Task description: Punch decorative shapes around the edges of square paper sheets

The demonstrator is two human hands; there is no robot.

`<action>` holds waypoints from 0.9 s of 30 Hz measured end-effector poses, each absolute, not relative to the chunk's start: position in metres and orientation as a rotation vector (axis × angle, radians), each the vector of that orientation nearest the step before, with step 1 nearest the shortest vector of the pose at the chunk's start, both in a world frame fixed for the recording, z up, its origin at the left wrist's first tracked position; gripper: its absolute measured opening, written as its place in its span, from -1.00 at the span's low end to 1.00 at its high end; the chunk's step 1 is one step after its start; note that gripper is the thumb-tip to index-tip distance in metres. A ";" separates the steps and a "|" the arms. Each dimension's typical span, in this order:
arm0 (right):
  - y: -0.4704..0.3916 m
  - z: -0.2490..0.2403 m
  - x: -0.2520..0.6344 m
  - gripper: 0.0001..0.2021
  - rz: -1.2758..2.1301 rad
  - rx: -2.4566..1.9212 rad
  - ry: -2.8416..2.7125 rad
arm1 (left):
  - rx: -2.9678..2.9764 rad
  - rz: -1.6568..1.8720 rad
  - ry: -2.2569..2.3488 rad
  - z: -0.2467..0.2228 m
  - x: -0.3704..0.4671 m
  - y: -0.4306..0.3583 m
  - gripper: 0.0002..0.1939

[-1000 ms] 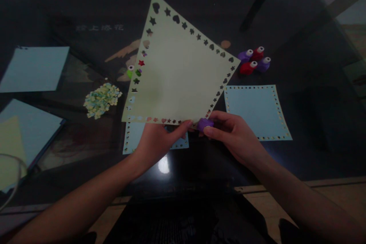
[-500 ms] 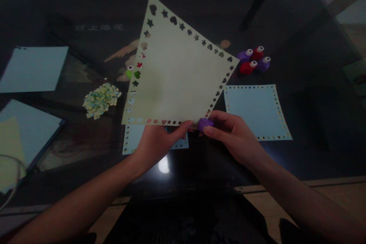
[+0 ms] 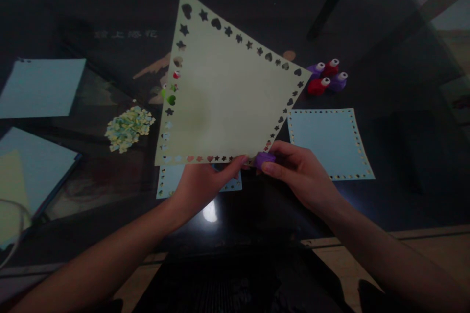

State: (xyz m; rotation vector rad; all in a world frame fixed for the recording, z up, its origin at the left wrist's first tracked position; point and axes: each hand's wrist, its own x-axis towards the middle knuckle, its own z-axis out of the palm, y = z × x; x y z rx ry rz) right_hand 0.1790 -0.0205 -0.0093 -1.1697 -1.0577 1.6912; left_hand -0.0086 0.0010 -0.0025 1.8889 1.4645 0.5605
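A pale yellow-green sheet of paper (image 3: 227, 93) is held up over the table, with heart, star and flower holes punched along its edges. My left hand (image 3: 205, 178) pinches its lower edge, thumb on top and the other fingers mostly hidden beneath. Closed around a small purple craft punch (image 3: 264, 159), my right hand (image 3: 299, 168) keeps it at the sheet's lower right corner. The punch touches the paper there; its slot is hidden. Under the sheet lies a blue paper (image 3: 235, 183) with punched edges, largely covered.
Several red and purple craft punches (image 3: 318, 86) stand at the back right, above a blue sheet with punched borders (image 3: 323, 142). Left of the held sheet is a pile of paper cut-outs (image 3: 129, 126). Blue sheets (image 3: 42, 88) and a yellow sheet (image 3: 14, 186) lie at far left.
The held sheet has turned slightly, its top corner shifting left and its right corner edging right and up. Both hands stay in nearly the same place.
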 end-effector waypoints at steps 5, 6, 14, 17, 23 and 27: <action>-0.020 -0.009 0.179 -0.83 1.702 -1.208 -1.062 | 1.854 0.604 1.457 0.001 -0.009 0.003 -0.64; -0.020 -0.009 0.179 -0.81 1.707 -1.202 -1.048 | 1.848 0.618 1.452 0.002 -0.009 0.003 -0.63; -0.021 -0.010 0.177 -0.72 1.693 -1.256 -0.983 | 1.757 0.662 1.472 0.007 -0.007 0.005 -0.67; -0.021 -0.009 0.178 -0.70 1.674 -1.279 -0.965 | 1.729 0.651 1.502 0.009 -0.008 0.006 -0.66; -0.021 -0.006 0.182 -0.70 1.664 -1.272 -0.984 | 1.678 0.646 1.541 0.011 -0.009 0.008 -0.66; -0.020 -0.005 0.183 -0.71 1.658 -1.261 -0.982 | 1.688 0.673 1.515 0.010 -0.010 0.009 -0.66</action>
